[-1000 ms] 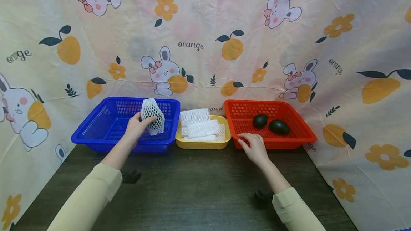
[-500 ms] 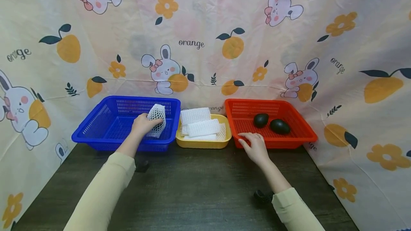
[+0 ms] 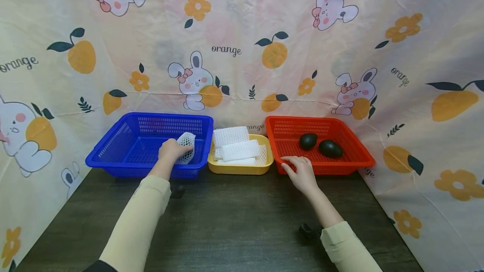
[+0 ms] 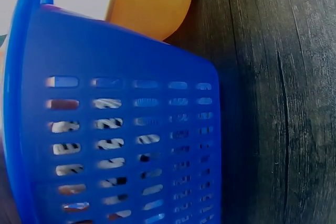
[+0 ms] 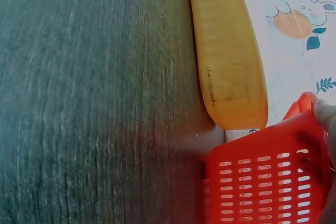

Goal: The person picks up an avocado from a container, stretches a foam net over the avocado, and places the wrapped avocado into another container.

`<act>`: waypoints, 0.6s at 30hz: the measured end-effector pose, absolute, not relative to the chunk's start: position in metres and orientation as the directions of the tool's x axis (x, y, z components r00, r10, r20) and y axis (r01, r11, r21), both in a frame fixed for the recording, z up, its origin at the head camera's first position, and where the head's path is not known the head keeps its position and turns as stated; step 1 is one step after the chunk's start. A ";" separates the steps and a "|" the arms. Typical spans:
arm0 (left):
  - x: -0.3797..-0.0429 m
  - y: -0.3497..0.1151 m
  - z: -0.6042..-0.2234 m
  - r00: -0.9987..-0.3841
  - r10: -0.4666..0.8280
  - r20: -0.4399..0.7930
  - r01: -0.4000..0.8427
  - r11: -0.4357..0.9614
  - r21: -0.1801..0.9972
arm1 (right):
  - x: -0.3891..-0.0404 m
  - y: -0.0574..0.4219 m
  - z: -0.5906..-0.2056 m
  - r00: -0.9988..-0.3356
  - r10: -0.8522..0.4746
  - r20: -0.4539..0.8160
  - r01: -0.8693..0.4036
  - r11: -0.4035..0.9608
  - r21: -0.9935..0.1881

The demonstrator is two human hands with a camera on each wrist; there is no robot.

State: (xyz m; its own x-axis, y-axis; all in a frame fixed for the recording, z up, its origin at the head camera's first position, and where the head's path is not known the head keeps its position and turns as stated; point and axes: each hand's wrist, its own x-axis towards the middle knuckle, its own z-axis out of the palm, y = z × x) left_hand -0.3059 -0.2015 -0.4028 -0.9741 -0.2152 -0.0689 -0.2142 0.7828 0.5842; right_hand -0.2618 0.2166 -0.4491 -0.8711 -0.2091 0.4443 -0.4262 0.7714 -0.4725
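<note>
My left hand (image 3: 171, 151) reaches over the front of the blue basket (image 3: 109, 160). It holds an avocado in a white foam net (image 3: 186, 148), low inside the basket's right end. In the left wrist view, bits of the white netting with dark gaps show through the slots of the blue basket (image 4: 121, 56); the hand is mostly hidden there. At the red basket (image 3: 281, 131), my right hand (image 3: 301, 174) rests its fingers on the front left rim. Two bare dark green avocados (image 3: 330, 149) lie inside that basket, beyond the hand.
Between the two baskets stands a yellow tray (image 3: 240, 170) with several white foam nets (image 3: 240, 150) piled in it. All three containers line the back of the dark wooden table (image 3: 234, 221), against a patterned cloth (image 3: 242, 24).
My left hand has carried the netted avocado down into the blue basket, slightly to the right. The right hand stays at the red rim.
</note>
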 end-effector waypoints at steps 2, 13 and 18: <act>-0.307 -0.200 -0.404 -0.973 -0.212 -0.092 -0.227 0.800 0.555 | -0.262 0.216 -0.449 -0.872 -0.207 0.443 -0.424 0.771 -0.474; -0.315 -0.191 -0.410 -0.965 -0.199 -0.168 -0.255 0.854 0.454 | -0.262 0.217 -0.450 -0.876 -0.210 0.435 -0.421 0.773 -0.475; -0.318 -0.191 -0.413 -0.965 -0.194 -0.175 -0.252 0.868 0.428 | -0.262 0.217 -0.449 -0.879 -0.206 0.430 -0.415 0.773 -0.479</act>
